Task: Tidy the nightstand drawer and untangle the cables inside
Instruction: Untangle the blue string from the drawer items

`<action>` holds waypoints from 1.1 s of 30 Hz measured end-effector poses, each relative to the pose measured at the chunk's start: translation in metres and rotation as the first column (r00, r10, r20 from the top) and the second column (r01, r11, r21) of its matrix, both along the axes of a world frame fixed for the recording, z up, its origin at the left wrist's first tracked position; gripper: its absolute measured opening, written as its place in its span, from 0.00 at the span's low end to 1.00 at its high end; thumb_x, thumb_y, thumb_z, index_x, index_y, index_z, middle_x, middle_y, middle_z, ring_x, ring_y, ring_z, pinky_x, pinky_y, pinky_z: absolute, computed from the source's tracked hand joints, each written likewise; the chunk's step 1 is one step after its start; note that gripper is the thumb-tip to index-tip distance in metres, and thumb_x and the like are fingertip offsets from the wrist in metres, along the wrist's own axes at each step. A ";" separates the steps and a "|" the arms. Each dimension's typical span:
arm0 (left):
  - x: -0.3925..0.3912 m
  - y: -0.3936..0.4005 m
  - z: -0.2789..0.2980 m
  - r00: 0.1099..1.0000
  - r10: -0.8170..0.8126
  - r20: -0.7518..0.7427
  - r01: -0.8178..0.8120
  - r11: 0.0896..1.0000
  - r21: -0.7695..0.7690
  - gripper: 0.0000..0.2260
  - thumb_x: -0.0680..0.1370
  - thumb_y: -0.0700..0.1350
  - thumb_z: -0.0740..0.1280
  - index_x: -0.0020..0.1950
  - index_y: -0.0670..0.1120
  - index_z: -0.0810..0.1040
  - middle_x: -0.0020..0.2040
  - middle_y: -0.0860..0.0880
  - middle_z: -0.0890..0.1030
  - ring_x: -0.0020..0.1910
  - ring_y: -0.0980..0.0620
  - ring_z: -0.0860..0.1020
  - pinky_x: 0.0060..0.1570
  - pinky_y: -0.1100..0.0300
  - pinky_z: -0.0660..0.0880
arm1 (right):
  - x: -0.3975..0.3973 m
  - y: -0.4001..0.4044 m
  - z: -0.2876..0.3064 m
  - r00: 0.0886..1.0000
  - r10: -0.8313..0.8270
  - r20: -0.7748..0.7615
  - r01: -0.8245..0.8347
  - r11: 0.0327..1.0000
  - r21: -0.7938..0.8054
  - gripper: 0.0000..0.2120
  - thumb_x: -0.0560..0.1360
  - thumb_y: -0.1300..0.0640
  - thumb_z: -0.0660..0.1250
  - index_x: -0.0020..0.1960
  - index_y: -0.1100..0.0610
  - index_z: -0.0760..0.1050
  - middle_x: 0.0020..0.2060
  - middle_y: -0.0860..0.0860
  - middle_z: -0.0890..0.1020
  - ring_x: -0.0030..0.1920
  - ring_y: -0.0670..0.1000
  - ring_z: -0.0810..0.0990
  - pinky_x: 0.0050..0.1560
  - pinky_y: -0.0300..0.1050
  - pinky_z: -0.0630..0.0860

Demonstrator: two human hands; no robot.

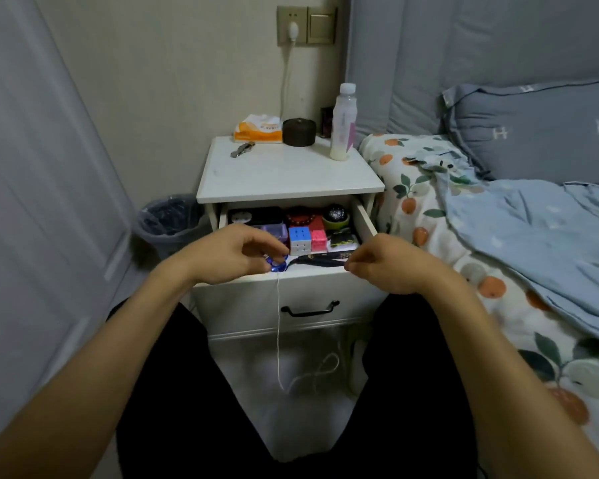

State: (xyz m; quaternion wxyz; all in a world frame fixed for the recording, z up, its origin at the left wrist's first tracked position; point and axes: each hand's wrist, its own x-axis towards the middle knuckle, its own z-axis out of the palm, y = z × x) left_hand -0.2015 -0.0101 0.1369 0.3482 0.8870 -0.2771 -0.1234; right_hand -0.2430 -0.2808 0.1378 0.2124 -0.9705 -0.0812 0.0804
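The white nightstand's top drawer [367, 221] is pulled open in front of me. My left hand [229, 254] pinches a small blue translucent disc [277, 265] at the drawer's front left. A thin white string [278, 323] hangs from the disc down past the drawer front and loops on the floor [320, 369]. My right hand [381, 267] hovers at the front right corner, fingers curled, thumb against forefinger; nothing shows between them. Inside lie a blue-topped puzzle cube [300, 240], a pink cube [318, 240], a slim black object [320, 261], red beads and dark boxes.
On the nightstand top [284, 178] stand a plastic bottle [343, 122], a dark round tin [298, 132], an orange tissue pack [258, 130] and a small metal item [242, 149]. A lined bin [170, 219] sits at the left, the bed [498, 236] at the right. A lower drawer handle [310, 309] faces my knees.
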 end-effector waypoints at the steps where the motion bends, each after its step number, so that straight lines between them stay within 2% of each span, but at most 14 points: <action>1: 0.003 0.003 -0.003 0.999 0.038 0.000 -0.038 0.999 -0.028 0.16 0.77 0.36 0.70 0.55 0.57 0.82 0.52 0.59 0.84 0.52 0.62 0.81 0.51 0.68 0.77 | 0.003 0.000 -0.001 1.000 -0.002 0.015 0.002 1.000 0.026 0.10 0.79 0.52 0.64 0.55 0.51 0.83 0.48 0.45 0.82 0.48 0.45 0.78 0.50 0.40 0.71; 5: 0.023 0.008 -0.019 0.994 0.111 0.012 -0.111 0.994 -0.012 0.11 0.77 0.41 0.70 0.58 0.51 0.83 0.52 0.57 0.84 0.51 0.66 0.80 0.49 0.76 0.73 | 0.028 0.003 -0.012 0.999 -0.004 0.046 -0.003 0.989 0.145 0.09 0.78 0.51 0.66 0.54 0.48 0.83 0.46 0.42 0.82 0.49 0.44 0.80 0.51 0.40 0.73; 8: 0.049 0.007 -0.035 0.987 0.163 -0.008 -0.163 0.987 0.007 0.09 0.78 0.43 0.71 0.57 0.50 0.84 0.52 0.55 0.84 0.51 0.64 0.80 0.53 0.71 0.74 | 0.059 0.008 -0.027 0.998 -0.002 0.055 -0.009 0.979 0.203 0.08 0.78 0.52 0.66 0.54 0.49 0.83 0.46 0.41 0.81 0.48 0.41 0.78 0.51 0.39 0.71; 11: 0.081 0.004 -0.054 0.978 0.201 -0.050 -0.199 0.979 0.049 0.09 0.78 0.42 0.71 0.56 0.49 0.83 0.51 0.53 0.84 0.50 0.59 0.81 0.57 0.62 0.77 | 0.088 0.017 -0.046 0.999 0.018 0.037 -0.026 0.972 0.232 0.07 0.78 0.53 0.66 0.52 0.50 0.82 0.39 0.38 0.79 0.44 0.40 0.77 0.46 0.37 0.70; 14: 0.123 -0.003 -0.080 0.977 0.208 -0.038 -0.198 0.963 0.184 0.09 0.78 0.42 0.70 0.57 0.50 0.82 0.51 0.53 0.84 0.49 0.59 0.81 0.57 0.60 0.77 | 0.122 0.026 -0.068 0.998 0.044 -0.033 -0.035 0.972 0.231 0.06 0.79 0.55 0.66 0.50 0.52 0.82 0.36 0.38 0.78 0.41 0.40 0.78 0.46 0.39 0.73; 17: 0.160 -0.017 -0.106 0.986 0.163 0.032 -0.164 0.923 0.348 0.14 0.77 0.43 0.71 0.62 0.49 0.79 0.58 0.50 0.81 0.55 0.53 0.79 0.59 0.55 0.76 | 0.154 0.033 -0.087 0.993 0.063 -0.099 -0.041 0.977 0.208 0.07 0.78 0.56 0.66 0.52 0.54 0.82 0.41 0.45 0.81 0.45 0.47 0.80 0.48 0.41 0.75; 19: 0.174 -0.027 -0.122 0.990 0.105 0.092 -0.136 0.870 0.474 0.14 0.76 0.45 0.72 0.61 0.49 0.78 0.56 0.48 0.79 0.53 0.49 0.78 0.52 0.54 0.77 | 0.171 0.036 -0.098 0.990 0.080 -0.120 -0.056 0.981 0.188 0.08 0.78 0.56 0.66 0.52 0.56 0.82 0.43 0.47 0.82 0.45 0.47 0.80 0.48 0.41 0.75; 21: 0.185 -0.035 -0.136 0.989 0.029 0.142 -0.105 0.818 0.565 0.10 0.75 0.46 0.71 0.55 0.50 0.77 0.51 0.48 0.79 0.49 0.48 0.77 0.44 0.55 0.75 | 0.187 0.039 -0.108 0.986 0.097 -0.133 -0.073 0.981 0.177 0.08 0.78 0.57 0.66 0.52 0.58 0.82 0.43 0.49 0.83 0.44 0.48 0.81 0.49 0.44 0.78; 23: 0.188 -0.039 -0.142 0.980 -0.030 0.198 -0.098 0.793 0.601 0.06 0.75 0.45 0.70 0.51 0.49 0.77 0.49 0.48 0.79 0.47 0.46 0.78 0.42 0.54 0.75 | 0.197 0.040 -0.113 0.982 0.094 -0.166 -0.055 0.972 0.227 0.08 0.78 0.57 0.66 0.51 0.58 0.82 0.43 0.52 0.85 0.43 0.51 0.83 0.51 0.49 0.80; 26: 0.192 -0.033 -0.139 0.968 -0.008 0.250 -0.126 0.848 0.514 0.10 0.76 0.40 0.67 0.55 0.49 0.82 0.52 0.47 0.81 0.51 0.45 0.78 0.48 0.52 0.76 | 0.209 0.040 -0.118 0.983 0.060 -0.172 -0.014 0.966 0.259 0.08 0.77 0.56 0.66 0.49 0.58 0.82 0.45 0.53 0.85 0.45 0.51 0.83 0.53 0.50 0.79; 28: 0.191 -0.025 -0.130 0.957 0.043 0.288 -0.141 0.934 0.329 0.11 0.75 0.36 0.66 0.53 0.47 0.85 0.51 0.46 0.83 0.51 0.46 0.79 0.52 0.49 0.76 | 0.214 0.041 -0.120 0.988 0.029 -0.154 0.015 0.960 0.279 0.07 0.78 0.56 0.66 0.48 0.57 0.82 0.46 0.53 0.85 0.45 0.51 0.83 0.53 0.48 0.79; 29: 0.187 -0.021 -0.125 0.945 0.059 0.323 -0.132 0.969 0.209 0.11 0.75 0.34 0.67 0.50 0.45 0.86 0.50 0.46 0.83 0.50 0.47 0.80 0.53 0.50 0.76 | 0.214 0.042 -0.119 0.983 0.010 -0.184 0.057 0.933 0.356 0.07 0.78 0.56 0.66 0.49 0.57 0.81 0.46 0.54 0.85 0.45 0.52 0.83 0.51 0.47 0.79; 31: 0.180 -0.016 -0.115 0.900 0.097 0.426 -0.110 0.994 0.007 0.12 0.72 0.30 0.68 0.47 0.43 0.86 0.46 0.46 0.85 0.47 0.50 0.81 0.52 0.54 0.78 | 0.214 0.044 -0.113 0.948 0.011 -0.319 0.187 0.791 0.583 0.09 0.80 0.53 0.64 0.53 0.57 0.79 0.49 0.56 0.85 0.44 0.53 0.84 0.44 0.41 0.80; 33: 0.172 -0.015 -0.110 0.850 0.164 0.500 -0.110 0.985 -0.136 0.12 0.71 0.28 0.70 0.45 0.42 0.87 0.45 0.47 0.85 0.46 0.53 0.81 0.51 0.61 0.77 | 0.213 0.046 -0.107 0.899 0.101 -0.426 0.264 0.653 0.710 0.12 0.80 0.50 0.65 0.60 0.54 0.78 0.53 0.52 0.84 0.48 0.52 0.85 0.46 0.43 0.81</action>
